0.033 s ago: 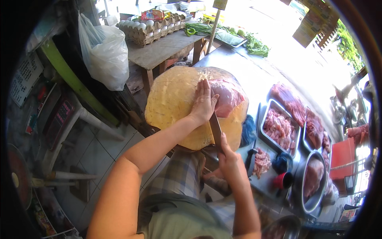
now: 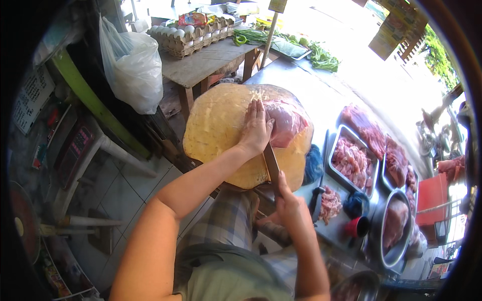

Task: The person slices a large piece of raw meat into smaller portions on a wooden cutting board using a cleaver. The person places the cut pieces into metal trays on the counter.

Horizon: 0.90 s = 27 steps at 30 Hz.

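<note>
A raw slab of pink meat [image 2: 287, 119] lies on a thick, yellowish wooden chopping block [image 2: 213, 120]. My left hand [image 2: 257, 131] rests flat along the meat's left edge, its fingers stretched out and pointing away from me. In my right hand [image 2: 291, 203] is the handle of a long knife [image 2: 271, 163]. Its blade runs forward over the block beside my left hand, and its front part is hidden at the hand and meat.
At right are a tray of cut meat [image 2: 351, 159], a metal basin [image 2: 389, 261], a red cup [image 2: 357, 227] and a small meat pile [image 2: 330, 204]. Egg trays [image 2: 193, 36] stand on a wooden table [image 2: 193, 72]. A white plastic bag [image 2: 131, 67] hangs at left.
My right hand and the knife have shifted very slightly toward me. My left hand and the meat stay in place.
</note>
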Each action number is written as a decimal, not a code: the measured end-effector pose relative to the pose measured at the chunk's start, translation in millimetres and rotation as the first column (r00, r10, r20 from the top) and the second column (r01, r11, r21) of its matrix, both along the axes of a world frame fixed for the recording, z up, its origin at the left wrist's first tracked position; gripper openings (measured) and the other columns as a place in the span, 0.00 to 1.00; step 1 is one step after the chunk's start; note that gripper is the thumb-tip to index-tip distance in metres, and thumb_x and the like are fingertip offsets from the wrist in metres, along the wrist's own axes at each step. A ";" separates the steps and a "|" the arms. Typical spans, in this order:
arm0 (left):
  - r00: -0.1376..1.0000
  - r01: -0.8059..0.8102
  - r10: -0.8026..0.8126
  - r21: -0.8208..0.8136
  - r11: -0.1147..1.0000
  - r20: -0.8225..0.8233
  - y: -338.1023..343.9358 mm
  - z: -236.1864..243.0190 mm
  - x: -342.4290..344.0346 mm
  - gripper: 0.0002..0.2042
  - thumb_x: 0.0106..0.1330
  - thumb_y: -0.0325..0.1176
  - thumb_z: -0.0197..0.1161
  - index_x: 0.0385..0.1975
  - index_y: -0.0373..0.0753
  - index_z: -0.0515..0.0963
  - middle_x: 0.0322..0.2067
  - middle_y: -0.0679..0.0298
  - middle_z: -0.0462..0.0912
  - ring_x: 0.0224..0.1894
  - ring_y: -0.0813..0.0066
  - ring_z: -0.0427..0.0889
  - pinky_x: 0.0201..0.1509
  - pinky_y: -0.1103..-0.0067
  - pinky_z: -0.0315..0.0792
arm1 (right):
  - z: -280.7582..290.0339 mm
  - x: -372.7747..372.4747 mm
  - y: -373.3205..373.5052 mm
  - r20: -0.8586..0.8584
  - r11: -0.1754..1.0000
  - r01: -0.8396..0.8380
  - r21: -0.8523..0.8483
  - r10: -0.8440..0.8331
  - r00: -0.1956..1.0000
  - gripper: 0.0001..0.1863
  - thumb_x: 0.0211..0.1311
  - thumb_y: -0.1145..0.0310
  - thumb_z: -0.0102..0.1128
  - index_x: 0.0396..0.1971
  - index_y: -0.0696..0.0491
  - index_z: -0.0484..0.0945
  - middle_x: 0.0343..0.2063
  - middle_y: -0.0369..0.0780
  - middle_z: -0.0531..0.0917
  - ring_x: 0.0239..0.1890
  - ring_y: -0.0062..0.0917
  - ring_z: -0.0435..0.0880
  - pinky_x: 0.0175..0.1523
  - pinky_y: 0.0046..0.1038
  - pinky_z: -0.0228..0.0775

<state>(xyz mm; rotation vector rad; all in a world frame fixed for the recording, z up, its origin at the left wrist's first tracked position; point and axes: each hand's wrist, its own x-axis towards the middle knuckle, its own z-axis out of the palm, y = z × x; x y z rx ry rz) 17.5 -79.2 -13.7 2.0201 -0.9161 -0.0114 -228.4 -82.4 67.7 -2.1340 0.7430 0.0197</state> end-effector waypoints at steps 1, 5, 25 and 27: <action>0.999 -0.038 0.038 0.056 0.998 -0.006 2.4 5.6 1.0 0.35 0.75 0.40 0.56 0.74 0.28 0.51 0.75 0.37 0.49 0.77 0.46 0.52 0.79 0.64 0.52 | 2.3 -7.2 5.5 -0.008 0.997 -0.006 -0.073 0.005 1.000 0.36 0.64 0.80 0.56 0.74 0.51 0.62 0.33 0.60 0.82 0.35 0.52 0.85 0.46 0.37 0.77; 0.997 -0.068 0.071 -0.082 0.994 0.032 12.5 16.4 16.0 0.15 0.61 0.26 0.64 0.48 0.30 0.77 0.47 0.44 0.84 0.45 0.54 0.86 0.50 0.67 0.79 | 14.5 -41.2 17.3 0.082 0.978 -0.023 -0.208 0.041 0.996 0.36 0.66 0.77 0.56 0.74 0.52 0.60 0.27 0.57 0.82 0.28 0.46 0.86 0.40 0.39 0.77; 0.761 -0.138 -0.172 -0.415 0.899 -0.625 9.6 6.4 25.7 0.04 0.67 0.25 0.65 0.33 0.29 0.82 0.27 0.61 0.85 0.25 0.78 0.83 0.26 0.82 0.77 | -14.5 129.6 -36.4 0.281 0.934 0.158 -0.322 -0.065 0.957 0.31 0.68 0.69 0.58 0.71 0.47 0.67 0.29 0.57 0.83 0.33 0.47 0.87 0.40 0.42 0.76; 0.728 -0.161 -0.204 -0.454 0.876 -0.654 10.4 5.9 24.5 0.04 0.67 0.24 0.64 0.33 0.30 0.82 0.27 0.61 0.85 0.24 0.78 0.83 0.27 0.82 0.77 | -20.5 127.8 -38.3 0.295 0.927 0.141 -0.349 -0.034 0.955 0.32 0.67 0.69 0.58 0.72 0.46 0.67 0.29 0.57 0.83 0.33 0.50 0.86 0.40 0.43 0.76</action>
